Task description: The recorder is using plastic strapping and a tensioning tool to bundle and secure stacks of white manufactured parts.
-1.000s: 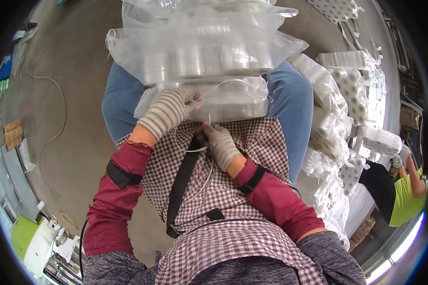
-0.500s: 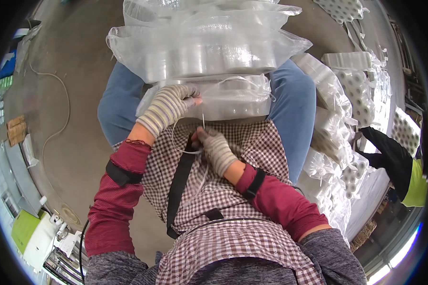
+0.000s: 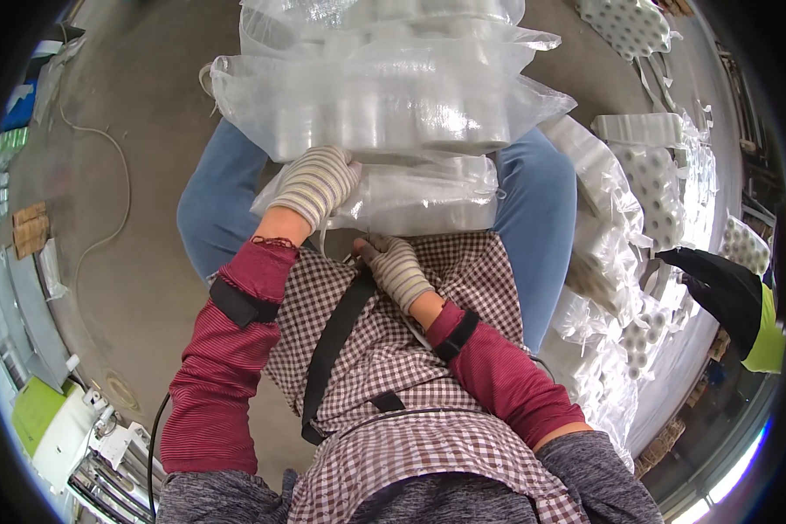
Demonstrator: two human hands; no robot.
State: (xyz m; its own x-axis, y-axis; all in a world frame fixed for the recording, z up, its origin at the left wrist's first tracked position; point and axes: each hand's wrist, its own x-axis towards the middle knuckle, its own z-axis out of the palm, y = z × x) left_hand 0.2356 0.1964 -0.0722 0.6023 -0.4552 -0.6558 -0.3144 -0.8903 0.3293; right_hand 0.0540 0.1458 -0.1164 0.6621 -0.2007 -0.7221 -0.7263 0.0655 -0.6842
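My left hand (image 3: 316, 185), in a striped fingerless glove, is closed against the left part of a clear plastic package (image 3: 432, 194) between my knees. Its fingertips are hidden, so what they grip cannot be told. Just below that hand, a short length of white cord (image 3: 323, 237) shows. My right hand (image 3: 396, 269), gloved alike, is lower, in front of the package near my lap. Its thumb and finger are pinched together on the cord, whose tail runs down over my checked apron (image 3: 463, 271). Directly beyond the package rises a stack of clear bags holding rolls (image 3: 393, 105).
At the right lie many wrapped bundles of rolls (image 3: 651, 183). A person's dark and lime sleeve (image 3: 729, 288) reaches in there. A pale hose (image 3: 122, 188) curves over the floor at the left, near a cardboard piece (image 3: 31, 229) and a green-and-white machine (image 3: 52, 428).
My left hand has turned and closed farther over the package's left side. The cord loop between my hands has mostly gone from sight. My right hand stays low by the lap.
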